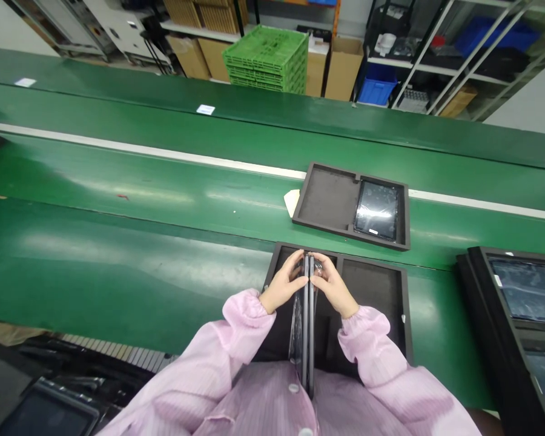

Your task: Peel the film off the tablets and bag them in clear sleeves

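Together, the left hand (284,281) and right hand (329,284) clamp from either side on what look like two dark panels (306,327), held upright on edge and close against each other, with the fingers (320,274) curled over their top edges. Clear film (296,327) hangs beside the panels, on the left hand's side. Directly beneath the hands, a black tray (407,309) lies on the green table (118,242); its right pocket (370,297) is lined with dark foam, while its left pocket is mostly hidden. Just ahead of the hands sits a second tray (327,181), with a glossy tablet (376,210) seated in its right pocket. Well to the right of the hands, a third tray (463,290) holds more screens. As things lie, the tablet is seated, while the panels are not yet in the tray below them.
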`<state>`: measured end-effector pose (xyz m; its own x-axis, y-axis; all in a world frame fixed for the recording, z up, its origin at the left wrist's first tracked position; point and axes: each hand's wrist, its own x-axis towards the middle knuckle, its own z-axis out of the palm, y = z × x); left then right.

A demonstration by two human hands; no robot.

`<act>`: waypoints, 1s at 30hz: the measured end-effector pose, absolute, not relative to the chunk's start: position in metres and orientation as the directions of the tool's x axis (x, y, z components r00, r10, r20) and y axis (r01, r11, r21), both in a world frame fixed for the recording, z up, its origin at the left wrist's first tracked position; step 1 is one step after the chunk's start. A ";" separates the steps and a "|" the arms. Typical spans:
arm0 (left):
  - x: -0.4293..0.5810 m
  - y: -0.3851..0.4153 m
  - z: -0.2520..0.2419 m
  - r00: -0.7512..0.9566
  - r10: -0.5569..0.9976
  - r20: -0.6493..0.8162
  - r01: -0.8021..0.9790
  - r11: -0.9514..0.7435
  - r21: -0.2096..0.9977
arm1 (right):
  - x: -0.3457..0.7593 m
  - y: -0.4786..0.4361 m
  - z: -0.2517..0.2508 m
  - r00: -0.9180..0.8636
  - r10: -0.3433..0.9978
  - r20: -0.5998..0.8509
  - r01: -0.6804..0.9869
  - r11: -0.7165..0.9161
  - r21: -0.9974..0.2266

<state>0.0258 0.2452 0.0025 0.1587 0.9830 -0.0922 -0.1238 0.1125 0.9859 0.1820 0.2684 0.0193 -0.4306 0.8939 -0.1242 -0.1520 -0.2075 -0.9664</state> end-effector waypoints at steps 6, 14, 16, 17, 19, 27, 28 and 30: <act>0.061 0.156 -0.058 -0.044 0.998 0.044 0.158 -0.037 0.987 | 0.165 0.183 -0.030 -0.036 0.997 0.061 -0.038 0.059 -0.997; 0.069 0.193 0.038 -0.232 0.939 0.256 0.172 -0.219 0.960 | 0.148 0.216 0.048 0.003 0.965 0.263 -0.123 0.261 -0.957; 0.070 0.214 0.064 -0.209 0.956 0.207 0.133 -0.182 0.974 | 0.147 0.236 0.065 -0.001 0.979 0.204 -0.185 0.200 -0.962; 0.070 0.223 0.072 -0.208 0.965 0.158 0.104 -0.139 0.985 | 0.145 0.244 0.068 0.000 0.989 0.145 -0.204 0.142 -0.969; 0.071 0.239 0.077 -0.216 0.975 0.047 0.017 -0.044 0.999 | 0.142 0.257 0.065 0.019 1.000 0.020 -0.233 0.024 -0.972; 0.069 0.266 0.062 -0.276 0.954 -0.117 -0.150 0.077 0.986 | 0.132 0.282 0.057 0.025 0.986 -0.164 -0.275 -0.151 -0.950; 0.069 0.267 0.062 -0.280 0.951 -0.131 -0.142 0.093 0.985 | 0.131 0.283 0.058 0.024 0.985 -0.172 -0.270 -0.159 -0.950; 0.068 0.269 0.062 -0.281 0.948 -0.152 -0.135 0.117 0.984 | 0.131 0.285 0.059 0.024 0.983 -0.183 -0.260 -0.171 -0.950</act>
